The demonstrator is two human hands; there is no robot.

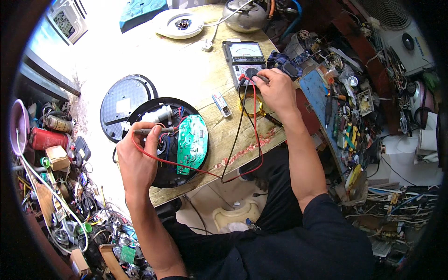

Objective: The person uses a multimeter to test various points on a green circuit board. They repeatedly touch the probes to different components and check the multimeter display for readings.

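My left hand (140,151) is closed around a red-lead test probe (148,131), its tip pointing right over the open round black housing. Inside that housing (135,171) lie a green circuit board (192,144), a white cylindrical part (157,115) and several wires. My right hand (281,95) is at the dial of an analog multimeter (244,50), with a dark stick-like piece, apparently the black test probe (262,79), pinched in its fingers. The red lead (200,171) and the black lead (232,148) hang down past the table's front edge.
A round black cover (122,106) lies behind the housing. Near the meter are a small box (221,103) and a yellow tape roll (252,104). Farther back stand a white round device (179,24) and a metal kettle (244,16). Tools crowd a blue board (313,91); electronic scrap fills the left.
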